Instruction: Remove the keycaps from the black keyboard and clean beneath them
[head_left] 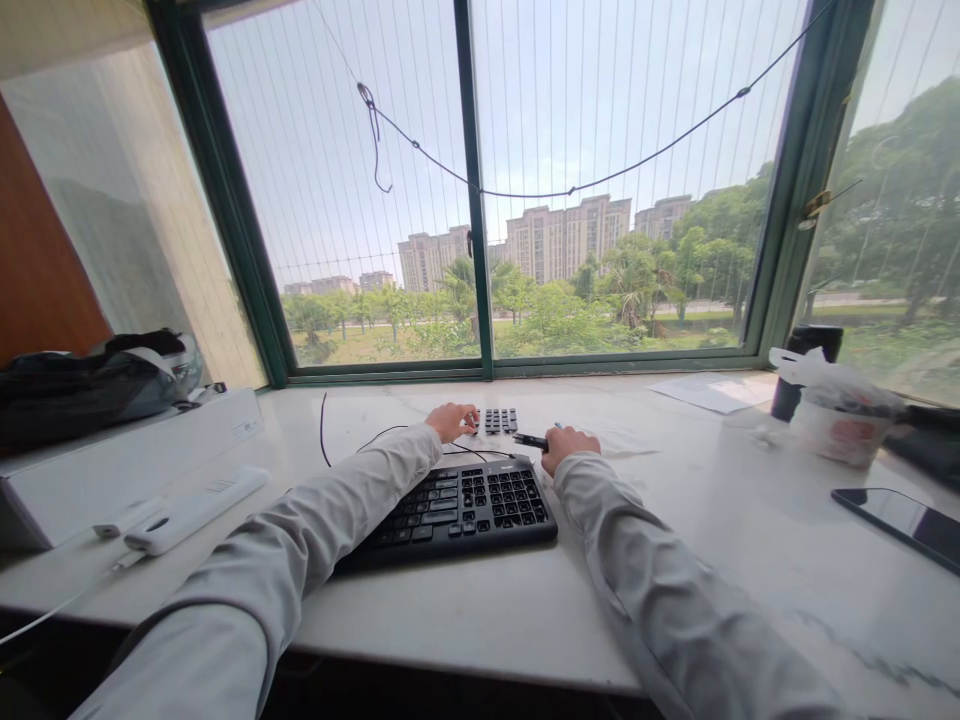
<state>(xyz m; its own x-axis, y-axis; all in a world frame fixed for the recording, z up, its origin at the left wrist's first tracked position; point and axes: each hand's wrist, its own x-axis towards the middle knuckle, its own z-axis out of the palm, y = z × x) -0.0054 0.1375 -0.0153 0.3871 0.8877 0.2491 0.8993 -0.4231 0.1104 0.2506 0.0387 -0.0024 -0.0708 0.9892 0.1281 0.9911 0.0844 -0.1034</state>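
Observation:
A black keyboard lies on the white counter under my forearms; many positions at its right end look bare of keycaps, with dark sockets showing. Behind it, loose dark keycaps are laid out in neat rows. My left hand is at the left side of these rows, its thumb and fingertips bent round a small dark keycap. Just beyond the keyboard's right back corner, my right hand is closed round a slim black tool that points left; its exact kind is unclear.
Thin black cable runs behind the keyboard. On the left are a white power strip, a long white box and a dark bag. At right stand a phone, a bagged tub and a black bottle. Windows line the back.

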